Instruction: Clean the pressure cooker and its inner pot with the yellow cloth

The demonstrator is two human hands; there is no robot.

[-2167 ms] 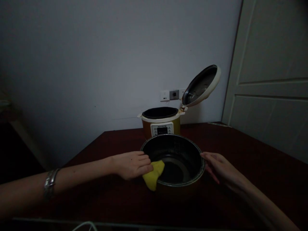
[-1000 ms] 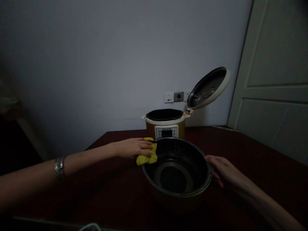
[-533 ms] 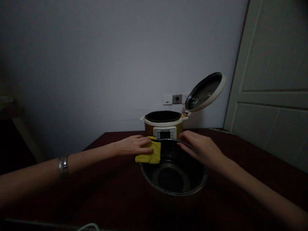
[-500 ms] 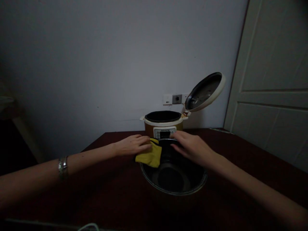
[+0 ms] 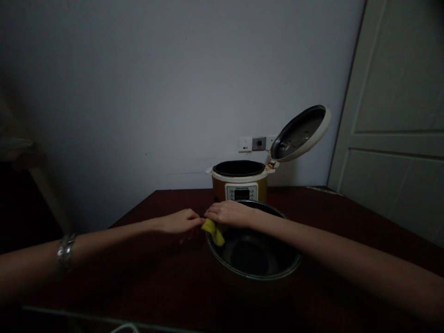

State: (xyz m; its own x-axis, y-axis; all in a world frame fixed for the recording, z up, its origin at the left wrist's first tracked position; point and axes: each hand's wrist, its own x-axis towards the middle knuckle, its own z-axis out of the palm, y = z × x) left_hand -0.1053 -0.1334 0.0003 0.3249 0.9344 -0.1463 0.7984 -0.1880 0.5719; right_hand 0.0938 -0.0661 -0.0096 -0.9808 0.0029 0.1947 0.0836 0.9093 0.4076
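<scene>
A dark round inner pot (image 5: 255,276) with a pale rim stands on the dark red table in front of the rice cooker. At its left rim, a crumpled yellow cloth (image 5: 215,232) hangs partly over the edge into the pot. My right hand (image 5: 231,213) reaches across the pot from the right, its fingers closed on the cloth. Just outside the left rim is my left hand (image 5: 182,222), its leading fingertip at the cloth's edge. Its lower fingers are dim and blurred, so I cannot tell whether it grips the cloth or the rim.
Behind the pot stands the rice cooker (image 5: 218,187), its lid (image 5: 303,134) raised to the right. Wall sockets (image 5: 259,143) sit above the cooker, and a panelled door (image 5: 395,138) is at the right. A pale cord (image 5: 125,327) shows at the table's (image 5: 166,277) front edge.
My right hand has moved left across the pot and taken hold of the yellow cloth. My left hand, on the cloth before, has drawn back left. The cloth is more bunched up.
</scene>
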